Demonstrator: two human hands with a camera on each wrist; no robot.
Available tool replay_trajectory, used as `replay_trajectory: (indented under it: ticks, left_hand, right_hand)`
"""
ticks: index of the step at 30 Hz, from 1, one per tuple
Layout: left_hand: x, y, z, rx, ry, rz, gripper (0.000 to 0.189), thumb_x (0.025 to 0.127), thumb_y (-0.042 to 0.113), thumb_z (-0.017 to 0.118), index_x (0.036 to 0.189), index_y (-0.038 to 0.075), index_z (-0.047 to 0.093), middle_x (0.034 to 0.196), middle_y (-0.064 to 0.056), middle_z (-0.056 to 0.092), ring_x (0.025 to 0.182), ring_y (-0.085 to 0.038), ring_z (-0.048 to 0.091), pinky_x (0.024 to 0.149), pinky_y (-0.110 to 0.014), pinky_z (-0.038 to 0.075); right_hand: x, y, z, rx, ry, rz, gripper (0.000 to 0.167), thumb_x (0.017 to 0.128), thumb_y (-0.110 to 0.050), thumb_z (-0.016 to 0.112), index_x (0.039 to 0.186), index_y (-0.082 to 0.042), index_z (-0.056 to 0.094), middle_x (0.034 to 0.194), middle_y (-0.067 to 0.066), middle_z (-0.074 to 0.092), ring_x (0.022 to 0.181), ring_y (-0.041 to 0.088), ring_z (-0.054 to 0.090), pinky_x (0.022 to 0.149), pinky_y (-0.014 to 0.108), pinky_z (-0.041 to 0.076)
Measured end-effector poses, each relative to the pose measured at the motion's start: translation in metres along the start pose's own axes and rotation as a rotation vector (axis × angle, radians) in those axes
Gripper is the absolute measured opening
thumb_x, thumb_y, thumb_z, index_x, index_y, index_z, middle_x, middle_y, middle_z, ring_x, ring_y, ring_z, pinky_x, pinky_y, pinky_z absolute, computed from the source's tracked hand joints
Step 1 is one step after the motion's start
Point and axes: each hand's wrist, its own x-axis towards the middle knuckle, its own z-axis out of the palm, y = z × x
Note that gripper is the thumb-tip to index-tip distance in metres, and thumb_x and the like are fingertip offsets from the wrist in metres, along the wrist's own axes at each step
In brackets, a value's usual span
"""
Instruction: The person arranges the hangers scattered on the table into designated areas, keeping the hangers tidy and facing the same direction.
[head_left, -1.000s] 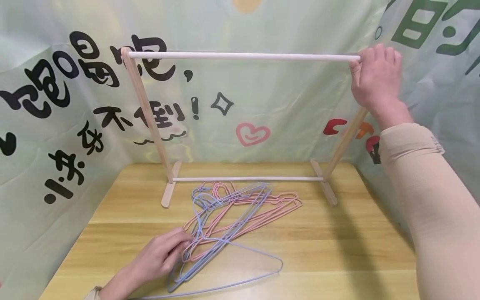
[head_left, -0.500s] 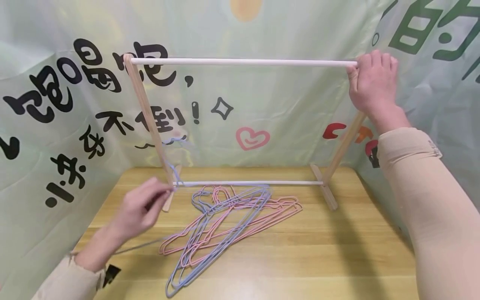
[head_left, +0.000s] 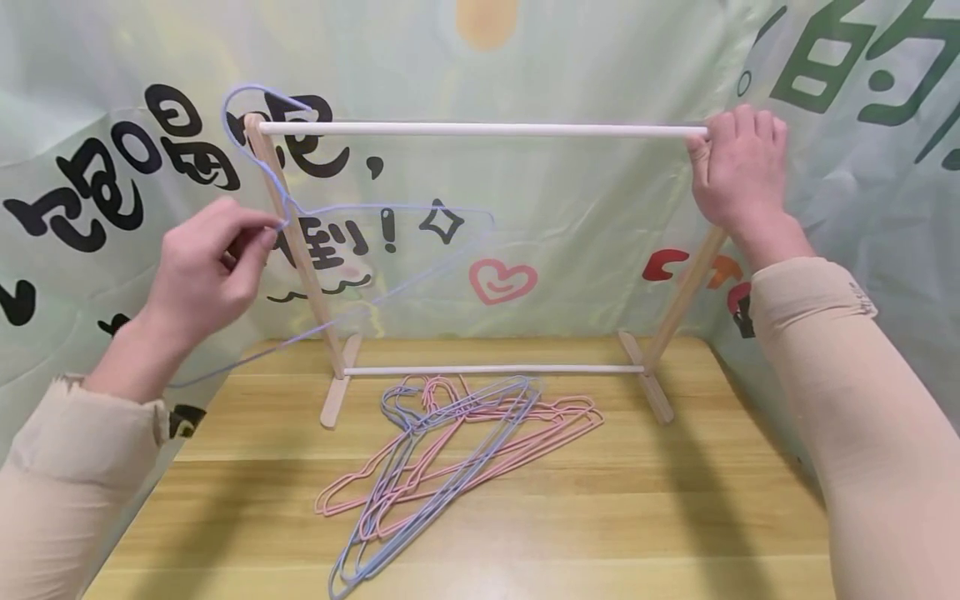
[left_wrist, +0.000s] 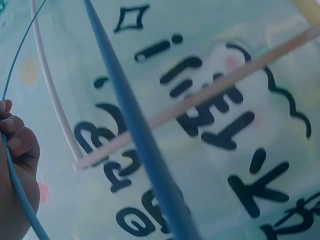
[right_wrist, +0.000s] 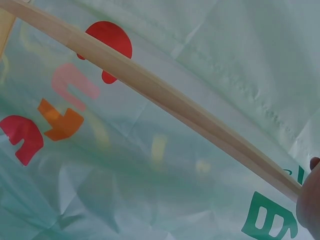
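Note:
My left hand pinches a blue wire hanger near the base of its hook. The hook rises beside the top left corner of a wooden rack, apparently in front of the left post. Whether it touches the white top rod cannot be told. In the left wrist view, the hanger's wire crosses close to the camera, and the curled left hand shows at the edge. My right hand grips the rack's top right corner, hiding that joint. The right post slants through the right wrist view.
A tangled pile of blue hangers and pink hangers lies on the wooden table, in front of the rack's lower rod. Printed fabric stands close behind and on both sides.
My left hand has lifted one blue hanger from the pile, up and left to the rack's top left corner. The right hand has kept its grip on the rack.

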Motion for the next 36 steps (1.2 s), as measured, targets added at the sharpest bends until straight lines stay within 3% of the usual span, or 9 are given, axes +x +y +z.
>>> replay_trajectory:
  ticks: [6, 11, 17, 22, 28, 36]
  left_hand:
    - [0.014, -0.032, -0.005, 0.134, -0.054, -0.002, 0.011, 0.095, -0.008, 0.062, 0.102, -0.01, 0.07, 0.077, -0.017, 0.056, 0.075, -0.005, 0.04, 0.07, -0.014, 0.03]
    - [0.017, -0.053, -0.007, 0.236, -0.134, -0.04, 0.013, 0.097, -0.007, 0.062, 0.107, -0.009, 0.07, 0.081, -0.017, 0.055, 0.075, -0.01, 0.038, 0.069, -0.021, 0.031]
    - [0.015, -0.071, -0.007, 0.269, -0.176, -0.09, 0.015, 0.097, -0.006, 0.061, 0.109, -0.007, 0.07, 0.084, -0.016, 0.056, 0.075, -0.014, 0.038, 0.068, -0.029, 0.032]
    - [0.01, -0.077, -0.008, 0.282, -0.186, -0.11, 0.014, 0.097, -0.006, 0.06, 0.108, -0.007, 0.069, 0.087, -0.017, 0.058, 0.075, -0.015, 0.04, 0.068, -0.031, 0.033]
    - [0.003, -0.075, -0.004, 0.277, -0.231, -0.117, 0.015, 0.098, -0.006, 0.058, 0.109, -0.007, 0.068, 0.089, -0.017, 0.059, 0.074, -0.017, 0.044, 0.068, -0.029, 0.034]
    - [-0.009, -0.077, 0.006, 0.257, -0.228, -0.072, 0.015, 0.095, -0.009, 0.061, 0.107, -0.006, 0.068, 0.087, -0.016, 0.06, 0.072, -0.021, 0.05, 0.066, -0.029, 0.035]
  right_hand:
    - [0.001, -0.001, -0.001, -0.006, -0.017, 0.012, 0.053, 0.113, -0.04, 0.028, 0.122, 0.009, 0.043, 0.109, 0.029, 0.038, 0.11, 0.049, 0.032, 0.108, 0.061, 0.019]
    - [0.001, -0.001, 0.0, 0.001, -0.004, 0.004, 0.053, 0.113, -0.041, 0.027, 0.121, 0.009, 0.044, 0.11, 0.028, 0.038, 0.109, 0.049, 0.032, 0.108, 0.06, 0.019]
    - [0.0, -0.001, 0.0, 0.005, -0.001, 0.008, 0.051, 0.113, -0.04, 0.028, 0.12, 0.009, 0.044, 0.11, 0.028, 0.038, 0.11, 0.049, 0.033, 0.107, 0.06, 0.019]
    - [0.001, -0.003, 0.001, 0.001, -0.021, 0.012, 0.051, 0.113, -0.04, 0.029, 0.121, 0.008, 0.044, 0.11, 0.028, 0.039, 0.111, 0.048, 0.033, 0.108, 0.06, 0.019]
    - [0.0, -0.003, 0.002, 0.009, 0.001, 0.003, 0.051, 0.113, -0.04, 0.028, 0.119, 0.008, 0.044, 0.108, 0.028, 0.038, 0.109, 0.049, 0.032, 0.107, 0.06, 0.019]
    - [0.001, -0.003, 0.001, 0.013, 0.01, -0.004, 0.051, 0.113, -0.04, 0.028, 0.118, 0.008, 0.044, 0.108, 0.028, 0.038, 0.109, 0.049, 0.033, 0.107, 0.06, 0.019]
